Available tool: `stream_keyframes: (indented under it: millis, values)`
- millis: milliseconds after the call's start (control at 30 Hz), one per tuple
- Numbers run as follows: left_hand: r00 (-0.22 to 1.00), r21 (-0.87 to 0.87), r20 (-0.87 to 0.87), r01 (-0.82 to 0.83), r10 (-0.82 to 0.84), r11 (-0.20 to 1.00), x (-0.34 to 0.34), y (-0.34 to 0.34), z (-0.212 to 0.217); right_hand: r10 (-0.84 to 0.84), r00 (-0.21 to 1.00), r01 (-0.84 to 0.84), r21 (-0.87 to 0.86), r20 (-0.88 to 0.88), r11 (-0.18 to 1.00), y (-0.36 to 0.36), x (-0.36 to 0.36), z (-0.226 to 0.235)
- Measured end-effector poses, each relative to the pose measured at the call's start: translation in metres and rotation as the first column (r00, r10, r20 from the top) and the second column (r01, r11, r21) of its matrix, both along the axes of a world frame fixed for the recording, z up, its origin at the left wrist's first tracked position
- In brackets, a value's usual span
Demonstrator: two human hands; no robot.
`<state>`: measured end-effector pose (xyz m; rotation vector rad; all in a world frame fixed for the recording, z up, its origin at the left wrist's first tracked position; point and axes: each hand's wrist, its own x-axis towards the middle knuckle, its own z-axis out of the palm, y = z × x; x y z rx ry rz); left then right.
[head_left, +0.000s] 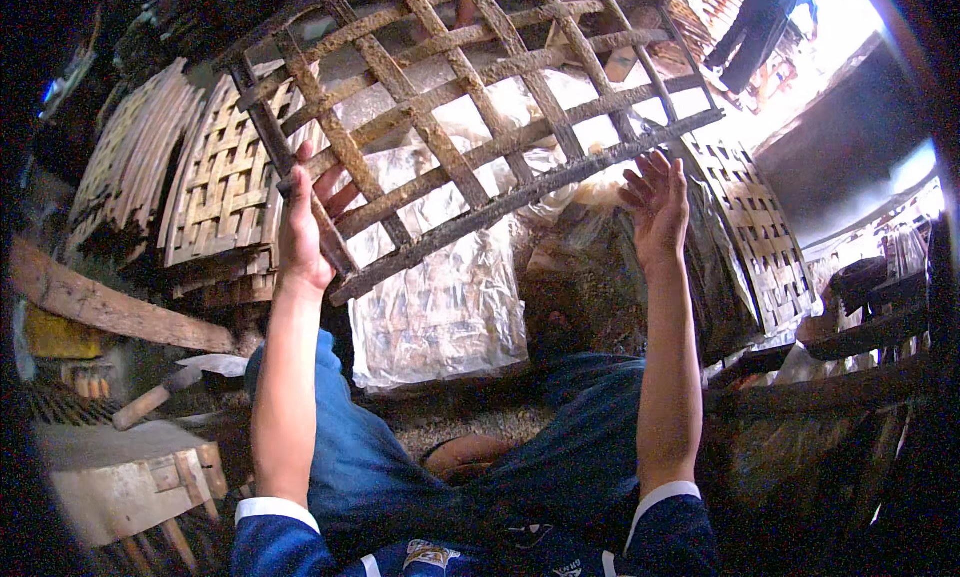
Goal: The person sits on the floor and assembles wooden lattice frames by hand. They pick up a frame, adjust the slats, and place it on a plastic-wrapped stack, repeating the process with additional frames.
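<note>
A woven slatted lattice panel (420, 112), with dark edges and pale brown crust on its strips, is tilted up in front of me. My left hand (310, 227) grips its left side near the lower corner, thumb on the edge strip and fingers behind the lattice. Just below the panel's lower right edge is my right hand (660, 207), palm up, fingers stretched and apart. Its fingertips come close to the edge; whether they touch it I cannot tell. Behind and under the panel lies clear plastic sheeting (440, 322) over what looks like more lattice.
Similar lattice panels (230, 177) lean in stacks at the left, and another panel (765, 237) stands at the right. A wooden-handled blade (155, 401) lies near a wooden block (125, 477). A curved timber (120, 302) runs along the left. Another person (760, 27) bends at the far right.
</note>
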<state>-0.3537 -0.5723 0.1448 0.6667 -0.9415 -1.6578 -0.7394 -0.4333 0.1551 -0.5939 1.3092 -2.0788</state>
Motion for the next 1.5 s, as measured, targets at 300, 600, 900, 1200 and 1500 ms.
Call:
stream_keyframes:
  millis: [300,600,900,1200,1500]
  values:
    - [0.997,-0.059,0.08,0.018,-0.013,0.998,0.007,0.005,-0.006,0.045,0.987,-0.05,-0.029,-0.153,0.998,-0.001,0.05,0.024]
    - [1.0,-0.105,0.027,0.012,-0.009,0.994,0.007,-0.002,-0.014,0.024,0.992,-0.029,-0.042,-0.122,0.999,-0.001,0.033,0.015]
    - [0.999,-0.106,0.049,0.0,0.005,0.994,0.007,0.002,-0.009,-0.15,0.98,0.149,-0.02,-0.128,0.989,0.005,0.012,0.017]
    - [0.993,-0.008,0.116,-0.024,0.025,1.0,0.005,-0.001,-0.01,0.041,0.937,0.027,0.188,-0.346,0.982,0.015,-0.006,0.007]
    - [0.983,-0.096,0.178,-0.03,0.047,0.995,-0.001,-0.004,-0.012,-0.046,0.974,0.109,0.282,-0.222,0.953,0.026,-0.056,-0.02]
